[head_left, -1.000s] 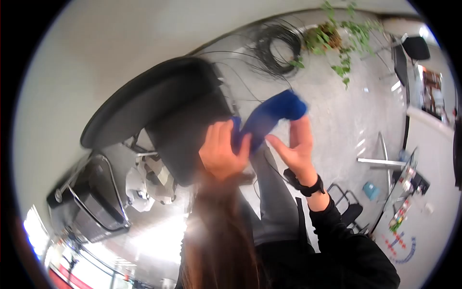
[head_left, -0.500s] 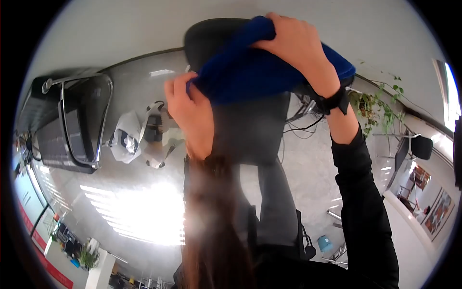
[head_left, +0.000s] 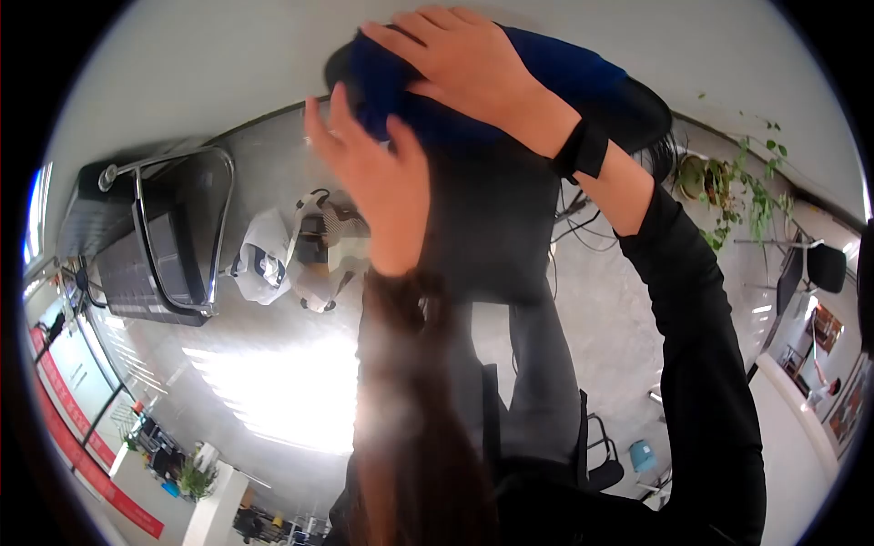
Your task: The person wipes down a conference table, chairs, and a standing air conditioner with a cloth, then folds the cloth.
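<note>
A dark blue cloth (head_left: pixel 564 65) lies over the backrest (head_left: pixel 645 111) of a black chair, whose dark seat (head_left: pixel 492 227) shows below. The backrest's rounded right end sticks out from under the fabric. My right hand (head_left: pixel 464 68), with a black band on its wrist, rests on the cloth near the backrest's left end, fingers stretched out. Beside that same end is my left hand (head_left: pixel 378 187), open with its fingers spread. Its fingertips are close to the cloth's left edge; whether they touch it I cannot tell. Long brown hair hangs across my left forearm.
On the left stands a black bench (head_left: pixel 150 264) with chrome armrests. White and patterned bags (head_left: pixel 264 259) sit on the floor beside it. A trailing potted plant (head_left: pixel 706 182) and loose cables (head_left: pixel 583 227) are to the right. A blue bin (head_left: pixel 643 455) stands lower right.
My right hand has moved left along the backrest, and its fingers have spread out. My left hand has opened off the cloth. More of the backrest's right end is uncovered.
</note>
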`<action>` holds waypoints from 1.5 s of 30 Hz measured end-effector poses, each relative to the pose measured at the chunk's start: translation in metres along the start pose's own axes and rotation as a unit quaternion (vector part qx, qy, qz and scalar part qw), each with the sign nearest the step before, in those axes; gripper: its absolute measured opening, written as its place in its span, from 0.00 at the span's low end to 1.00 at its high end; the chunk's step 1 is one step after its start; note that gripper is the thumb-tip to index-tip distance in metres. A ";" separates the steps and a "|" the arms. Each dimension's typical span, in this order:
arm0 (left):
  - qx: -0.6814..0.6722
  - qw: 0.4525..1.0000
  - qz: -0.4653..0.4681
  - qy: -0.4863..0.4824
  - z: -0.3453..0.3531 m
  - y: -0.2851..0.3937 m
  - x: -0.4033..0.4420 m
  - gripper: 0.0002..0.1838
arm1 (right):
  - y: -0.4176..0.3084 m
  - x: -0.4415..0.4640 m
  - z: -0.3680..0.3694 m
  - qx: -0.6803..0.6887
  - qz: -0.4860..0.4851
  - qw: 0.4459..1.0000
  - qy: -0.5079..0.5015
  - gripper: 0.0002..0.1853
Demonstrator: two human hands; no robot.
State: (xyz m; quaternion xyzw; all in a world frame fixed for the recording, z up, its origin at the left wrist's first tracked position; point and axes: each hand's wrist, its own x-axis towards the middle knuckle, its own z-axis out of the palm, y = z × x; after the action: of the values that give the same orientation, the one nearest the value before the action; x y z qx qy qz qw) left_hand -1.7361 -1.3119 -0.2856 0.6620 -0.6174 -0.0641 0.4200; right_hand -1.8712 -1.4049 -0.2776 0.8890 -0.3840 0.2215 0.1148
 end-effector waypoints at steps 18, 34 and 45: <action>-0.190 0.974 -0.108 -0.064 0.152 0.069 -0.127 0.20 | 0.038 -0.222 0.009 0.098 0.088 0.983 -0.132 0.27; -0.045 0.992 0.019 0.113 0.060 -0.022 0.022 0.17 | -0.019 -0.026 0.050 0.019 -0.026 0.999 0.009 0.31; -0.097 0.968 -0.123 -0.195 0.100 -0.132 -0.132 0.16 | -0.071 -0.202 0.198 -0.251 -0.142 0.925 -0.247 0.31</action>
State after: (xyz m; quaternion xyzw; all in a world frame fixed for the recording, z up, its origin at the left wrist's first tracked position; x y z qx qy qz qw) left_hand -1.7264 -1.2599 -0.4909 0.6635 -0.5921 -0.3029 0.3426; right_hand -1.8810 -1.3031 -0.5505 0.9031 -0.3125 -0.1276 0.2655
